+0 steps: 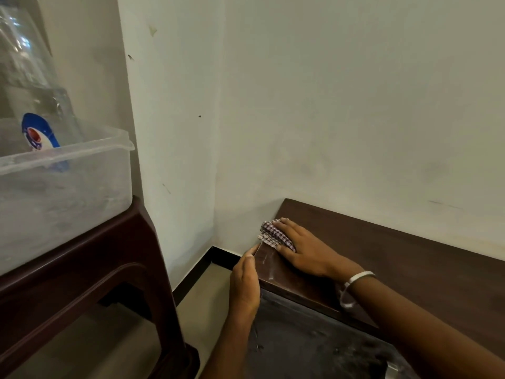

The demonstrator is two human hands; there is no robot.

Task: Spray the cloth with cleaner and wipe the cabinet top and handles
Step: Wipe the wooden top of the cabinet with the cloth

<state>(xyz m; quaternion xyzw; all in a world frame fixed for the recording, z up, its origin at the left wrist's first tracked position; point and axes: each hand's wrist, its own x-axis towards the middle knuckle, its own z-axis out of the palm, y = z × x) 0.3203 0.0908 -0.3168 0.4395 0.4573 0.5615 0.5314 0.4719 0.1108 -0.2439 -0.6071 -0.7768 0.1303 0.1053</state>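
A dark brown wooden cabinet top (pixel 396 258) runs from the room corner toward the lower right. My right hand (pixel 306 250) lies flat on a folded checked cloth (pixel 269 233) and presses it onto the top's far left corner. My left hand (pixel 246 283) rests against the cabinet's left edge, thumb on the corner, holding nothing. The dusty dark cabinet front (pixel 314 343) shows below the top, with a metal handle (pixel 392 370) at the bottom edge of the frame. No spray bottle of cleaner is visible.
A dark plastic stool (pixel 90 269) stands at the left and carries a clear plastic tub (pixel 62 181) with a transparent bottle (pixel 41 110) in it. White walls meet in the corner behind the cabinet. Pale floor (pixel 207 302) shows in the gap between stool and cabinet.
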